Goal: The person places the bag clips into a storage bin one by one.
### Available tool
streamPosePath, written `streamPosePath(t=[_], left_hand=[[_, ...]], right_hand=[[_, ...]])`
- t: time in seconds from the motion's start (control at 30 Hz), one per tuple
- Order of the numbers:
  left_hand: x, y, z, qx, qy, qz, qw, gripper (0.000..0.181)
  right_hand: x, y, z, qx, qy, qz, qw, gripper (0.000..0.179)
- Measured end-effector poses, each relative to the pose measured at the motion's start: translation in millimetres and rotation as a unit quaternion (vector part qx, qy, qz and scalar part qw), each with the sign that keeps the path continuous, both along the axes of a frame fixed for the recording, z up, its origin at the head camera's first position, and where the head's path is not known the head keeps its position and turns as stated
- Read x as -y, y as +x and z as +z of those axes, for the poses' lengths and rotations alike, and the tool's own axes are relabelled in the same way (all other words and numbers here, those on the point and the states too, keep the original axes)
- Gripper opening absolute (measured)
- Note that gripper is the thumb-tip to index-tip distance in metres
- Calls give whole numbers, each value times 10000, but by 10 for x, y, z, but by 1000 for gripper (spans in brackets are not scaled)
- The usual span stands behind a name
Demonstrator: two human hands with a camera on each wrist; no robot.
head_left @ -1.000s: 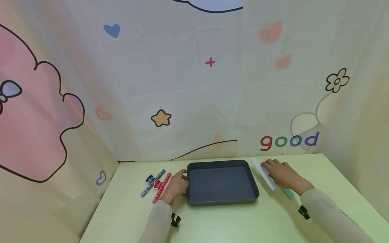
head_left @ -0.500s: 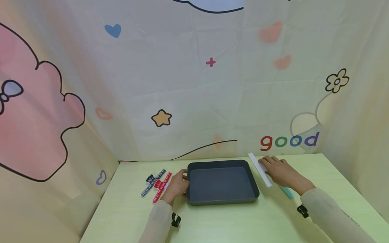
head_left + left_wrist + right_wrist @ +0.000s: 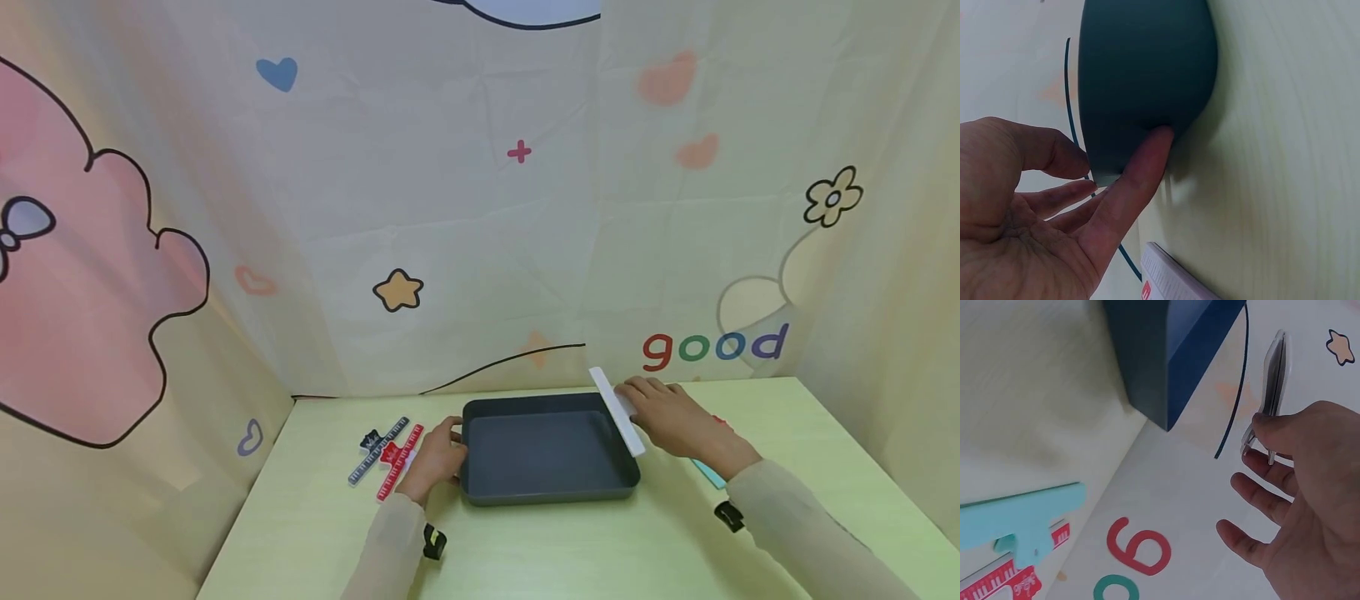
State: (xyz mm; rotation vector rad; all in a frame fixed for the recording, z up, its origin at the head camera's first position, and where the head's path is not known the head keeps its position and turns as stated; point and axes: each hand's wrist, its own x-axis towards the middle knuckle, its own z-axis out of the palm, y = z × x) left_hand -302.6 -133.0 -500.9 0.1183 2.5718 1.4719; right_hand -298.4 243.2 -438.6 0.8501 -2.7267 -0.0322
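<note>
A dark grey rectangular tray (image 3: 547, 450) lies on the table with nothing in it. My left hand (image 3: 435, 458) grips its left side, fingers at the outer wall and rim; the left wrist view shows a fingertip pressed against the wall (image 3: 1147, 69). My right hand (image 3: 663, 421) pinches a long white clip (image 3: 618, 414) by its handles, thumb on one side and index finger on the other. That clip is raised over the tray's right edge. In the right wrist view the clip (image 3: 1275, 375) appears end-on, and the other fingers are spread loosely.
Left of the tray lie a black clip (image 3: 378, 451) and a red clip (image 3: 399, 463) with piano-key prints. Under the right forearm is a turquoise clip (image 3: 708, 474), with another red clip (image 3: 997, 575) beside it. A printed curtain (image 3: 487, 250) stands behind the table.
My right hand has lifted the white clip from beside the tray and carried it left, over the tray's right edge. The left hand and tray have stayed put.
</note>
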Motion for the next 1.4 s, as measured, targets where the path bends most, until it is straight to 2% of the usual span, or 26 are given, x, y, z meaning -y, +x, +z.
streamPosePath(t=[0.3,0.6,0.9,1.17,1.4], left_hand=[[-16,-9,-6,30,10,-40,10000,57],[0,-12,-24,-23,-71,-49,10000,57],[-9,-16,-4,-15,-92,-21,10000,56],[-8,-11,7,-38,-129,-42,9999,56],[-11,-3,30,-41,-141,-80,9999,56]], right_hand=[[231,-54,36,28,-29,39,10000,51],[549,-126,54,253,-112,127,9995,55],[734,-163,-6,385,-26,249,9989,52],[872,-178,-86,482,294,198,9982,49],[992,-166,-142,697,237,177,9971,49]])
